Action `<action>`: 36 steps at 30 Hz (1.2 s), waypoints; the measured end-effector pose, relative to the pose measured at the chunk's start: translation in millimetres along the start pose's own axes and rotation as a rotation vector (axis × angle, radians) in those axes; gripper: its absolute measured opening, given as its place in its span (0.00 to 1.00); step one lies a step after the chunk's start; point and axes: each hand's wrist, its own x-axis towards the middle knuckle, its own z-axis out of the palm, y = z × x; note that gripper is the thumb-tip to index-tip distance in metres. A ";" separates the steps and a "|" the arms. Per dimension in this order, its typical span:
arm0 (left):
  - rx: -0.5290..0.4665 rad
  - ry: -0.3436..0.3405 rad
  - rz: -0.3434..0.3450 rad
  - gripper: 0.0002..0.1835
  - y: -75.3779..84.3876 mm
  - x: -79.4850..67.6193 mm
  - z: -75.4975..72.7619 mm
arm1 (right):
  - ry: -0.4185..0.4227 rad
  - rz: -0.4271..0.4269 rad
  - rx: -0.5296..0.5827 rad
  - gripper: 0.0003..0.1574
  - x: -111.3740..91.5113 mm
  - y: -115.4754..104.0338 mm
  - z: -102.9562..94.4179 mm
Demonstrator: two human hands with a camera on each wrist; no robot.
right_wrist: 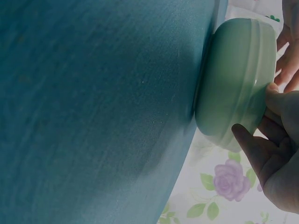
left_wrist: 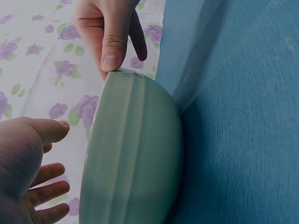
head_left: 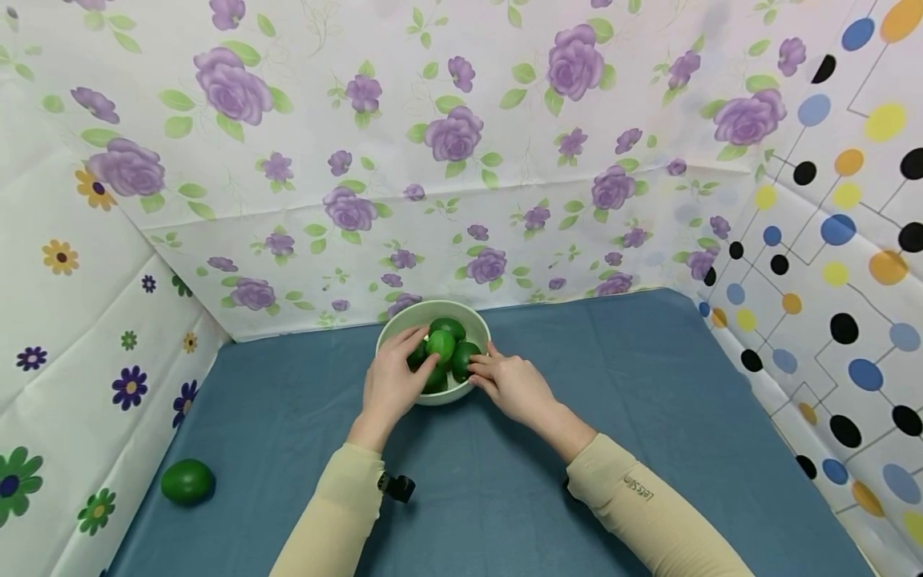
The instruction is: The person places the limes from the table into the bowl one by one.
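A pale green bowl holding several smooth, oval green fruits stands near the back of the blue-covered table. My left hand is over its left side, fingers spread above the rim beside the fruits. In the left wrist view, the thumb and fingers of that hand are apart, with nothing between them. At the right rim, my right hand holds the bowl. Some of its fingers reach inside next to a fruit, one lies along the outer wall, and the thumb touches the rim.
Another green oval fruit lies alone at the table's left edge. Floral sheeting rises directly behind the bowl. Patterned sheets also line the left and right sides of the blue cloth.
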 end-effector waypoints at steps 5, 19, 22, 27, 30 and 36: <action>-0.003 0.022 0.012 0.28 -3.0 -6.3 -7.3 | 0.007 -0.004 0.001 0.21 -0.1 0.3 -0.8; 0.027 0.116 0.020 0.27 -34.2 -41.7 -44.5 | -0.013 0.011 0.007 0.22 -1.0 -1.3 -3.1; 0.043 0.143 0.031 0.28 -46.3 -50.9 -54.7 | -0.013 0.015 0.003 0.22 -1.0 -1.6 -3.8; 0.084 0.169 0.018 0.28 -64.8 -65.8 -71.2 | -0.009 0.011 -0.001 0.22 -1.1 -1.4 -4.4; 0.117 0.169 -0.007 0.29 -75.2 -75.1 -82.3 | -0.009 0.011 -0.002 0.22 -1.4 -1.4 -4.2; 0.227 0.094 -0.100 0.32 -103.7 -98.3 -113.1 | -0.013 -0.003 -0.004 0.22 -0.6 -2.1 -3.0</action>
